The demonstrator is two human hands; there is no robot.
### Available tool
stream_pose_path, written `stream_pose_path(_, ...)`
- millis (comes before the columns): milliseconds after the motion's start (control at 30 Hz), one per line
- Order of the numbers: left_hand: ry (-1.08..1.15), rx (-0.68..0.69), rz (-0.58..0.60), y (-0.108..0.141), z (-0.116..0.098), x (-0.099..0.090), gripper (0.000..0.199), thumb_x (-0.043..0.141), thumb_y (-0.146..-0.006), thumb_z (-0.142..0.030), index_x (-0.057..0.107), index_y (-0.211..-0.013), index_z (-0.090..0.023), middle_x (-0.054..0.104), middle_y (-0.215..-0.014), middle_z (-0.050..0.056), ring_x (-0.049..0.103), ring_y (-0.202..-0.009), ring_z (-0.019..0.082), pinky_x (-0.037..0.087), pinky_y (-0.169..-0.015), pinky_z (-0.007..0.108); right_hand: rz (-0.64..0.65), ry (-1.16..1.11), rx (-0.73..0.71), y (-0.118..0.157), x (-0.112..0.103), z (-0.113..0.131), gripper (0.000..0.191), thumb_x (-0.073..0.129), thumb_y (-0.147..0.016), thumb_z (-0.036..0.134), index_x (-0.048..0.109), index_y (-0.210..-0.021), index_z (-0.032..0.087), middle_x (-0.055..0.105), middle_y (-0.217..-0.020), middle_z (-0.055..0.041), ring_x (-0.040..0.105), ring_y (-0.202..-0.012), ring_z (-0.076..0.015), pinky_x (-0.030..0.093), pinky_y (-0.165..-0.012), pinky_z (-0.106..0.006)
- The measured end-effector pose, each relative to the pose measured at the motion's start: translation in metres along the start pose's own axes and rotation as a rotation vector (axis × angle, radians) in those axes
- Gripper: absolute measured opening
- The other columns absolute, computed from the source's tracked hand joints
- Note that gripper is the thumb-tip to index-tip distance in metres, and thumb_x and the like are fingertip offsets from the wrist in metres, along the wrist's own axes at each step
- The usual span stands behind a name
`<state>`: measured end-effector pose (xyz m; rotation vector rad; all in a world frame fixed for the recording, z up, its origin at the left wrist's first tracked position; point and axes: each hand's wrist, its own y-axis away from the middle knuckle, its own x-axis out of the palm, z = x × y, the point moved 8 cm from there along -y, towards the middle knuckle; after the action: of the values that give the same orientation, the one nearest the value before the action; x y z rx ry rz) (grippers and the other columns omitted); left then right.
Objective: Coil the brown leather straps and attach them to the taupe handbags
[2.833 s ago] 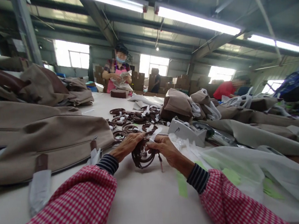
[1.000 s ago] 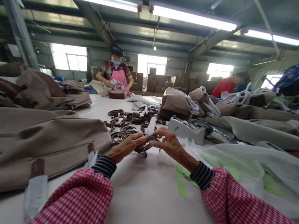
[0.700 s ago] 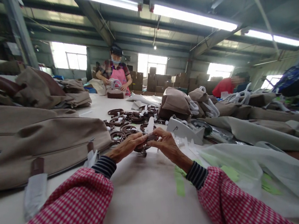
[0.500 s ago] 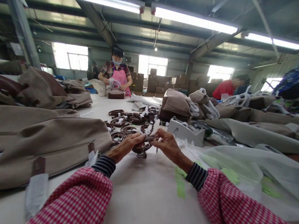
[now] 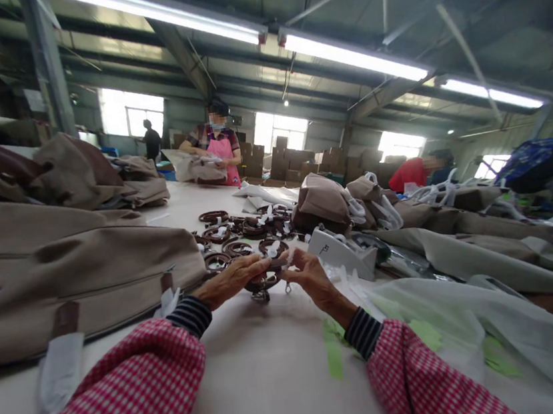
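Note:
Near the middle of the white table (image 5: 271,369), my left hand (image 5: 237,277) is closed on a coiled brown strap (image 5: 264,282) with metal clips hanging below it. My right hand (image 5: 310,278) pinches the right side of the same strap, thumb and fingers close together. White wrapping shows between the hands. Just beyond them lies a pile of coiled brown straps (image 5: 216,233) with white wrapped parts. Right of the pile stands a grey-white box-like holder (image 5: 340,251).
Beige bags (image 5: 113,274) fill the left side. More bags (image 5: 321,201) lie at the right, behind translucent sheeting (image 5: 496,314) and green scraps (image 5: 333,354). A person in a pink apron (image 5: 220,150) handles a bag across the table.
My hands stay around the strap, with the right fingers shifted slightly. The person opposite has moved the bag, and a dark figure now stands by the left window. The view has tilted slightly.

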<state>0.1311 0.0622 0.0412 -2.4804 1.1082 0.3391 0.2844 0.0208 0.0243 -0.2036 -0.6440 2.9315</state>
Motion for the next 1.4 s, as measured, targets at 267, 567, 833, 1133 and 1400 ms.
stream_pose_path(267, -0.128, -0.021, 0.020, 0.001, -0.003, 0.001, 0.046, 0.053, -0.091, -0.063, 0.042, -0.072, -0.022, 0.038, -0.074, -0.002, 0.034, -0.070, 0.017, 0.025, -0.065, 0.034, 0.065, -0.064, 0.054, 0.001, 0.001, -0.006, 0.027, 0.080, -0.066, 0.020, 0.075, -0.091, 0.017, 0.071, -0.088, -0.0030, 0.061, -0.082, -0.0183, 0.048, -0.067, -0.027)
stream_pose_path(567, -0.030, -0.116, -0.086, -0.005, 0.023, -0.006, 0.045, 0.068, -0.083, -0.056, 0.043, -0.068, -0.021, 0.038, -0.066, -0.003, 0.031, -0.064, 0.015, 0.020, -0.060, 0.032, 0.067, -0.036, 0.021, 0.005, 0.003, -0.005, 0.027, 0.089, -0.065, 0.030, 0.075, -0.086, 0.019, 0.072, -0.102, -0.0055, 0.062, -0.082, -0.0173, 0.051, -0.061, -0.025)
stream_pose_path(833, 0.050, -0.125, -0.136, -0.004, 0.030, -0.010, 0.043, 0.068, -0.081, -0.053, 0.044, -0.066, -0.021, 0.041, -0.066, -0.003, 0.034, -0.063, 0.015, 0.022, -0.061, 0.032, 0.024, -0.085, 0.070, 0.001, 0.005, -0.012, 0.072, 0.095, -0.063, 0.040, 0.062, -0.124, 0.020, 0.068, -0.099, -0.0042, 0.060, -0.074, -0.0166, 0.052, -0.054, -0.026)
stream_pose_path(1133, 0.220, -0.183, -0.283, -0.007, 0.047, -0.006, 0.048, 0.072, -0.078, -0.060, 0.044, -0.067, -0.022, 0.044, -0.062, -0.004, 0.036, -0.062, 0.015, 0.023, -0.062, 0.031, -0.275, 0.603, -0.442, 0.017, -0.009, 0.037, 0.040, 0.087, -0.081, 0.031, 0.070, -0.117, 0.027, 0.066, -0.121, -0.0105, 0.057, -0.114, -0.0306, 0.053, -0.089, -0.042)
stream_pose_path(1400, 0.382, -0.155, -0.256, -0.005, 0.035, 0.007, 0.045, 0.075, -0.072, -0.054, 0.045, -0.069, -0.021, 0.042, -0.068, -0.004, 0.039, -0.065, 0.014, 0.030, -0.063, 0.028, -0.005, 0.351, -0.248, 0.003, 0.008, 0.011, 0.012, 0.076, -0.091, 0.035, 0.083, -0.092, 0.025, 0.070, -0.087, -0.0037, 0.062, -0.080, -0.0198, 0.046, -0.067, -0.030)
